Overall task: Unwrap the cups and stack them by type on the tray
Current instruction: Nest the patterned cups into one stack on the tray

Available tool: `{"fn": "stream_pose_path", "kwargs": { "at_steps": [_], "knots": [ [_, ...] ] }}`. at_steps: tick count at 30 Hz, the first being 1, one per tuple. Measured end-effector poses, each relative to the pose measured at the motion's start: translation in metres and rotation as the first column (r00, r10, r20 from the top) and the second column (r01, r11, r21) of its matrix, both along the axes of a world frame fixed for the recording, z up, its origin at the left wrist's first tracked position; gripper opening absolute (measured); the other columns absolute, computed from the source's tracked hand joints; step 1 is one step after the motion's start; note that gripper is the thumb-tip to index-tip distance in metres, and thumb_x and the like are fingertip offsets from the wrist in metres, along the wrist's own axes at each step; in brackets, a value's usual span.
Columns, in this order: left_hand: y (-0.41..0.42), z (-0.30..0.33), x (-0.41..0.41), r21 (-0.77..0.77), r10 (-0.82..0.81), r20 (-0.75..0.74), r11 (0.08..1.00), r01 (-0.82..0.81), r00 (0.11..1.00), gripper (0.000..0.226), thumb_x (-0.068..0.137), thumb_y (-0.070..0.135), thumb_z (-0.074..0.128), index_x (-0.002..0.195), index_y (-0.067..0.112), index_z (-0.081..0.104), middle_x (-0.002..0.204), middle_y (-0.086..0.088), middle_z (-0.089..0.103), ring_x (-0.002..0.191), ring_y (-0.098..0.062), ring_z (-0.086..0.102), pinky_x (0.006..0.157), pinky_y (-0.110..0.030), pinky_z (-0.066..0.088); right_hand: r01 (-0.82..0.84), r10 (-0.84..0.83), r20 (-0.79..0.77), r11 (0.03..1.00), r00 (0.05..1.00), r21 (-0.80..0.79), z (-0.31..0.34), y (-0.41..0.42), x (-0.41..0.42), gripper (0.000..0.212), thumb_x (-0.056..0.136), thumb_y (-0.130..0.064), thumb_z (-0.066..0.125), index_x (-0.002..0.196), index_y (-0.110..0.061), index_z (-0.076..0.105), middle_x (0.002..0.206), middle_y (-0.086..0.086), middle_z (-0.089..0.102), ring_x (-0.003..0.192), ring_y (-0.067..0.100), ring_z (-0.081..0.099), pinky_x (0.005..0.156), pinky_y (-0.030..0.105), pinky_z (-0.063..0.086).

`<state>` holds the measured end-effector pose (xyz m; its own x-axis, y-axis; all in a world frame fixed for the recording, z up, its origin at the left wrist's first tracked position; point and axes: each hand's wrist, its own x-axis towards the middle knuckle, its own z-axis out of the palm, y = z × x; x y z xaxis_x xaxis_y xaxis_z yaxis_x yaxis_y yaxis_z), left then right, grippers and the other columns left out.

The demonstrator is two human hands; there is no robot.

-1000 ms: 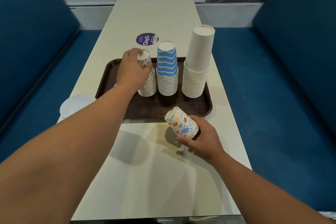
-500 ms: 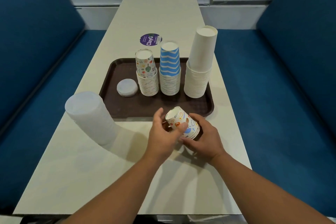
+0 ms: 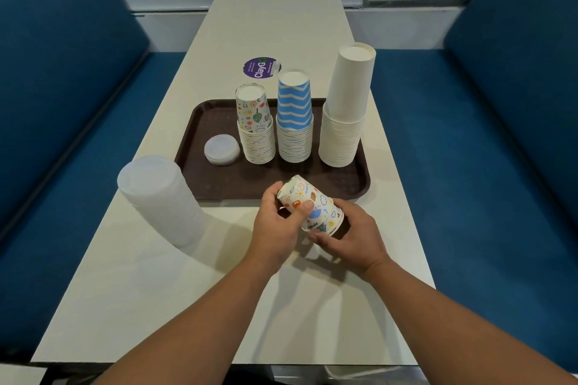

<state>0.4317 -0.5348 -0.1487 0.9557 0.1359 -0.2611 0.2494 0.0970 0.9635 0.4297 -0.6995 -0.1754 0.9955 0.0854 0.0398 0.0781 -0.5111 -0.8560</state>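
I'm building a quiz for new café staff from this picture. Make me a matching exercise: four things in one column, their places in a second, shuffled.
Things:
1. plain white stack
2. striped stack
3. lids
4. clear stack

Places:
A. on the table, left of the tray
B. tray, far left
C. tray, far right
D. tray, between two other stacks

Pairs: 1-C, 2-D, 3-B, 4-A

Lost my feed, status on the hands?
Left hand and right hand both grip the doodle-printed paper cups. Matching stack on brown tray. Path clear.
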Motion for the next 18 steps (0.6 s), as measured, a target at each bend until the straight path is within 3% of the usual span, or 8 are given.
{"fn": "stream_pose_path", "kwargs": {
  "at_steps": [4, 6, 8, 11, 15, 18],
  "knots": [
    [0.01, 0.015, 0.008, 0.024, 0.038, 0.113, 0.999, -0.041, 0.993, 0.065, 0.08, 0.023, 0.078, 0.134, 0.023, 0.041, 0.125, -0.008, 0.061, 0.11, -0.015, 0.064, 0.095, -0.041, 0.053, 0.0, 0.0, 0.001, 1.0, 1.0, -0.007, 0.001, -0.001, 0.001, 0.08, 0.056, -0.074, 0.074, 0.123, -0.032, 0.06, 0.107, -0.012, 0.063, 0.097, 0.007, 0.062, 0.087, 0.036, 0.057],
    [0.019, 0.036, 0.018, 0.126, 0.087, 0.269, 0.984, -0.125, 0.959, 0.063, 0.076, 0.029, 0.077, 0.129, 0.027, 0.044, 0.119, 0.005, 0.063, 0.108, -0.008, 0.063, 0.094, -0.036, 0.053, 0.005, -0.005, 0.0, 1.0, 1.0, -0.004, -0.001, -0.002, 0.002, 0.078, 0.055, -0.071, 0.076, 0.122, -0.034, 0.06, 0.106, -0.01, 0.063, 0.098, 0.009, 0.062, 0.088, 0.039, 0.056],
    [0.031, 0.068, 0.036, 0.268, 0.104, 0.459, 0.931, -0.249, 0.882, 0.055, 0.078, 0.025, 0.074, 0.124, 0.029, 0.044, 0.111, 0.017, 0.06, 0.1, 0.004, 0.06, 0.09, -0.022, 0.05, 0.01, -0.01, -0.019, 1.0, 1.0, -0.015, -0.002, -0.002, 0.003, 0.081, 0.054, -0.072, 0.076, 0.123, -0.033, 0.059, 0.109, -0.01, 0.063, 0.101, 0.01, 0.061, 0.09, 0.039, 0.055],
    [0.052, 0.114, 0.076, 0.407, 0.078, 0.634, 0.813, -0.417, 0.769, 0.045, 0.082, 0.026, 0.069, 0.121, 0.025, 0.046, 0.108, -0.005, 0.063, 0.092, -0.015, 0.061, 0.083, -0.026, 0.051, 0.012, -0.013, -0.05, 1.0, 0.999, -0.019, -0.003, -0.001, 0.003, 0.084, 0.052, -0.073, 0.074, 0.125, -0.035, 0.057, 0.111, -0.01, 0.062, 0.103, 0.009, 0.061, 0.092, 0.039, 0.056],
    [0.068, 0.137, 0.126, 0.586, -0.014, 0.586, 0.698, -0.412, 0.81, 0.048, 0.086, 0.03, 0.065, 0.128, 0.019, 0.046, 0.123, -0.006, 0.054, 0.106, -0.02, 0.055, 0.089, -0.028, 0.048, 0.011, -0.013, -0.062, 0.999, 0.998, -0.039, -0.004, 0.0, 0.004, 0.084, 0.052, -0.076, 0.073, 0.124, -0.037, 0.057, 0.113, -0.012, 0.061, 0.103, 0.008, 0.06, 0.091, 0.037, 0.056],
    [0.067, 0.129, 0.141, 0.655, -0.072, 0.498, 0.684, -0.321, 0.864, 0.046, 0.086, 0.028, 0.066, 0.126, 0.024, 0.044, 0.123, -0.006, 0.053, 0.105, -0.018, 0.056, 0.089, -0.031, 0.051, 0.014, -0.016, -0.081, 0.999, 0.997, -0.031, -0.004, 0.0, 0.004, 0.084, 0.051, -0.077, 0.073, 0.124, -0.039, 0.056, 0.114, -0.013, 0.06, 0.104, 0.008, 0.06, 0.091, 0.037, 0.057]
  ]
}}
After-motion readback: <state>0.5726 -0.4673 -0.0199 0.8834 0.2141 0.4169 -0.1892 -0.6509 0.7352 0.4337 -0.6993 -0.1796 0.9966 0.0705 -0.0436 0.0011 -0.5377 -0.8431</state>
